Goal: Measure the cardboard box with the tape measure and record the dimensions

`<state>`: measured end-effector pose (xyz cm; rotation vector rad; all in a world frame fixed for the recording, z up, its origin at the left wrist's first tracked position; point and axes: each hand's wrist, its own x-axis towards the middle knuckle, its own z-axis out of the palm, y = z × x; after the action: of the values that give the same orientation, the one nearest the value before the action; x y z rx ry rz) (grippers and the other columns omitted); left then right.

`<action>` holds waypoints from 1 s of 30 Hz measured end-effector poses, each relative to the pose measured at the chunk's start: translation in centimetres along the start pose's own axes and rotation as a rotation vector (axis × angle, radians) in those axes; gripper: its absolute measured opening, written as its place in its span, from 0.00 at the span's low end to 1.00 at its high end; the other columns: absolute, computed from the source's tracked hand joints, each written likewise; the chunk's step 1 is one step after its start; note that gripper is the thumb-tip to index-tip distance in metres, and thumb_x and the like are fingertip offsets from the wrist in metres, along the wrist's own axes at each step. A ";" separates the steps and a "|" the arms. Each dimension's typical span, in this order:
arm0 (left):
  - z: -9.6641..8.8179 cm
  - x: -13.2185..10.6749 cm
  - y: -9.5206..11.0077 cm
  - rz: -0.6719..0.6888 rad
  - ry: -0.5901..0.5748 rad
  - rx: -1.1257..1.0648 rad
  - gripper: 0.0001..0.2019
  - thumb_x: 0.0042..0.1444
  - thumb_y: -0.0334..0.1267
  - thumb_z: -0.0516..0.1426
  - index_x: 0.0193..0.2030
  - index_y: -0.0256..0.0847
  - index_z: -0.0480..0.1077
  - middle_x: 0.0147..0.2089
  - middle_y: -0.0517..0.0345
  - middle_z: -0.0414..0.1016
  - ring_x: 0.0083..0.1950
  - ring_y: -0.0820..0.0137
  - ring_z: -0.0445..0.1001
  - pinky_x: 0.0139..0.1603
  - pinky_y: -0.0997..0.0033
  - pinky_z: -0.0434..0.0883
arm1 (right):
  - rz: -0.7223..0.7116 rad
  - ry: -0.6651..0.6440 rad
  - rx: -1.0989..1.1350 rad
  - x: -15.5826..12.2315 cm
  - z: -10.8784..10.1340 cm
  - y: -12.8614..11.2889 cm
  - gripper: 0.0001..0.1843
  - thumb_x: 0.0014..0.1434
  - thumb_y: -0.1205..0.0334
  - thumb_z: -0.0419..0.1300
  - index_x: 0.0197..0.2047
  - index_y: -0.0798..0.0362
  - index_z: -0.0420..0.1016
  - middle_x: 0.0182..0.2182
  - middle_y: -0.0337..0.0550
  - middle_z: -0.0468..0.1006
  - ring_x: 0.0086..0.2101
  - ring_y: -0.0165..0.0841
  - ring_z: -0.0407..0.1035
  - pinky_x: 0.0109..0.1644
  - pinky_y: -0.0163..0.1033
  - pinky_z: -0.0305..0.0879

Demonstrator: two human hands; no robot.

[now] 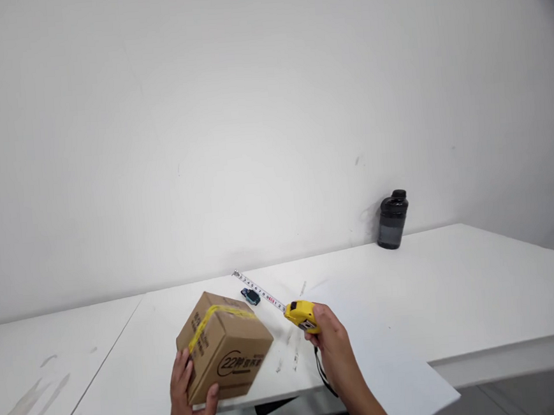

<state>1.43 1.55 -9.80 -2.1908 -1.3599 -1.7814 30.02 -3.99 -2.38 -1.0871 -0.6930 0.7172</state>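
Observation:
My left hand [191,399] grips a brown cardboard box [228,349] by its lower left corner, fingers on one side and thumb on the front. The box is tilted, with yellow tape over its top and dark print on its faces. In my right hand [333,344] is a yellow tape measure [303,315], its black wrist strap hanging below. A length of its white blade [262,293] sticks out toward the upper left, beyond the box. A small dark teal object [251,296] lies on the table between the box and the blade; its kind is unclear.
The white table [456,295] runs along a plain wall. A dark bottle [393,221] stands at the back right against the wall. A white sheet of paper [400,370] overhangs the front edge near my right forearm. A seam between tabletops runs at the left.

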 end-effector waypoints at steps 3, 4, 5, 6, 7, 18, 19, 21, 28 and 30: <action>-1.2 -2.6 -2.2 -0.283 -0.058 0.015 0.34 0.54 0.50 0.59 0.66 0.48 0.53 0.68 0.47 0.60 0.65 0.52 0.65 0.59 0.49 0.71 | 0.050 -0.168 0.028 0.3 1.4 0.3 0.24 0.60 0.38 0.54 0.38 0.51 0.74 0.34 0.44 0.77 0.30 0.34 0.68 0.29 0.36 0.64; -1.4 -3.5 -2.6 -0.360 -0.078 0.043 0.37 0.53 0.51 0.59 0.67 0.48 0.51 0.67 0.47 0.61 0.64 0.52 0.67 0.58 0.49 0.72 | 0.044 -0.213 0.008 0.6 2.3 0.3 0.23 0.59 0.38 0.56 0.38 0.51 0.75 0.33 0.43 0.76 0.30 0.34 0.67 0.29 0.36 0.64; -1.6 -4.3 -2.9 -0.407 -0.089 0.095 0.38 0.52 0.53 0.59 0.67 0.47 0.51 0.66 0.46 0.63 0.62 0.52 0.68 0.60 0.47 0.70 | 0.033 -0.250 -0.012 0.9 3.3 0.3 0.23 0.58 0.38 0.57 0.39 0.51 0.75 0.33 0.43 0.76 0.30 0.33 0.67 0.30 0.36 0.64; -1.7 -5.1 -3.1 -0.424 -0.094 0.167 0.39 0.52 0.54 0.59 0.67 0.46 0.51 0.64 0.46 0.66 0.62 0.51 0.69 0.63 0.44 0.66 | 0.022 -0.281 -0.026 1.4 4.5 0.2 0.24 0.57 0.38 0.59 0.40 0.51 0.75 0.33 0.42 0.76 0.29 0.32 0.66 0.30 0.36 0.63; -1.7 -5.7 -3.1 -0.418 -0.096 0.245 0.39 0.52 0.55 0.58 0.67 0.45 0.52 0.63 0.45 0.67 0.62 0.51 0.69 0.67 0.42 0.60 | 0.012 -0.312 -0.032 2.0 5.8 0.2 0.25 0.55 0.38 0.60 0.42 0.51 0.75 0.33 0.42 0.76 0.28 0.31 0.66 0.30 0.35 0.63; -5.0 -4.3 -3.9 -0.431 -0.081 0.589 0.36 0.58 0.58 0.50 0.66 0.35 0.54 0.62 0.38 0.68 0.63 0.49 0.67 0.70 0.40 0.45 | -0.062 -0.366 -0.128 6.8 14.1 2.9 0.25 0.54 0.38 0.59 0.22 0.52 0.66 0.21 0.35 0.67 0.26 0.30 0.60 0.30 0.35 0.57; -5.6 -3.8 -4.4 -0.437 -0.077 0.607 0.36 0.58 0.59 0.49 0.66 0.34 0.54 0.62 0.37 0.68 0.63 0.48 0.67 0.70 0.39 0.45 | -0.032 -0.355 -0.109 6.6 14.0 3.2 0.25 0.53 0.37 0.58 0.22 0.52 0.65 0.21 0.35 0.67 0.26 0.30 0.61 0.29 0.35 0.57; -6.2 -3.2 -5.1 -0.427 -0.073 0.616 0.37 0.58 0.59 0.49 0.67 0.34 0.53 0.62 0.37 0.67 0.64 0.47 0.66 0.70 0.38 0.46 | 0.019 -0.338 -0.078 6.1 13.6 3.6 0.26 0.54 0.36 0.57 0.22 0.51 0.64 0.21 0.35 0.67 0.25 0.30 0.61 0.28 0.35 0.58; -1.8 -6.9 -1.9 -0.145 0.034 0.434 0.36 0.60 0.49 0.53 0.69 0.34 0.47 0.67 0.31 0.57 0.71 0.45 0.52 0.66 0.36 0.54 | -0.060 -0.247 -0.112 4.1 12.2 3.0 0.25 0.54 0.37 0.59 0.24 0.52 0.68 0.21 0.34 0.66 0.23 0.28 0.58 0.26 0.34 0.56; 0.3 -9.4 -0.4 -0.002 0.004 0.368 0.35 0.59 0.43 0.55 0.69 0.38 0.46 0.69 0.32 0.53 0.73 0.46 0.48 0.66 0.35 0.53 | -0.055 -0.195 -0.054 4.5 10.7 2.5 0.26 0.54 0.36 0.60 0.29 0.53 0.72 0.23 0.36 0.70 0.23 0.28 0.60 0.26 0.34 0.57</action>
<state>1.57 -3.69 -17.58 -1.9875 -1.5418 -1.3953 23.74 5.98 -0.82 -1.0517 -0.9106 0.7669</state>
